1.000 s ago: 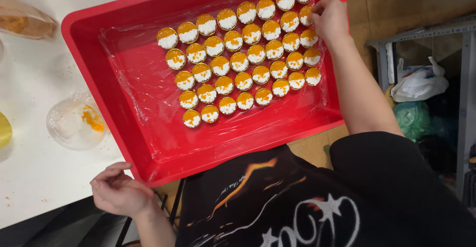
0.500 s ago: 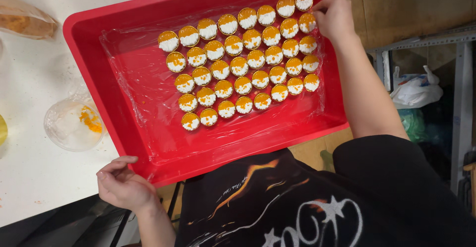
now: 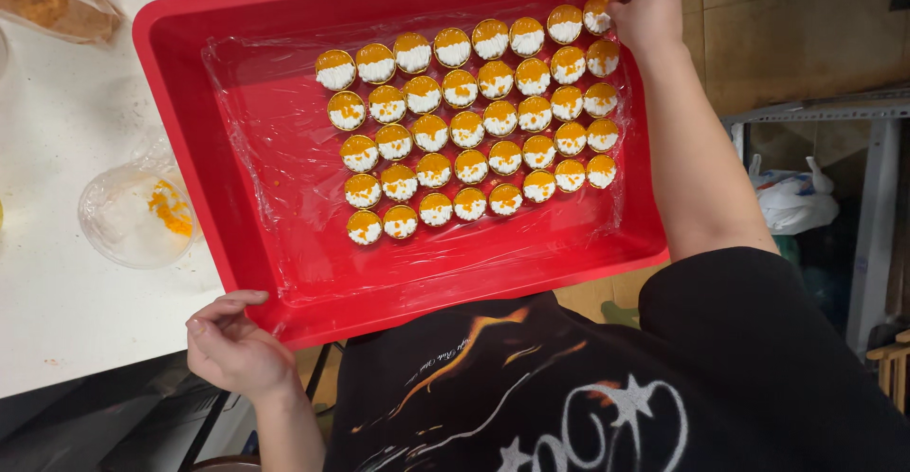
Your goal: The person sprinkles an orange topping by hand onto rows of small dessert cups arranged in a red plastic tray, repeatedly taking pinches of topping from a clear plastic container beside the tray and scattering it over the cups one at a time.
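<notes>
1. Right hand (image 3: 648,9) is reaching to the far right corner of the red tray (image 3: 180,83), its fingers curling narrowly around the corner cup (image 3: 597,15) at the end of the top row; whether the cup is actually being pinched or only touched cannot be told.
2. Left hand (image 3: 232,344) is resting at the near left corner of the tray, fingers loosely bent and partly spread, the fingertips touching the tray's rim and holding nothing else.
3. Small round cups (image 3: 469,131), each filled with orange and white, are sitting in slanting rows across the right half of the tray, packed just beside one another.
4. Clear plastic film (image 3: 275,169) is lining the tray floor under the cups, wrinkling along the left and near sides.
5. The tray is lying on a white counter (image 3: 66,292), its near edge hanging over the counter's edge toward the person's black printed shirt (image 3: 569,387).
6. A clear plastic container (image 3: 137,216) with white and orange contents is standing on the counter just left of the tray.
7. A clear bag (image 3: 57,3) holding something orange-brown is lying at the far left corner.
</notes>
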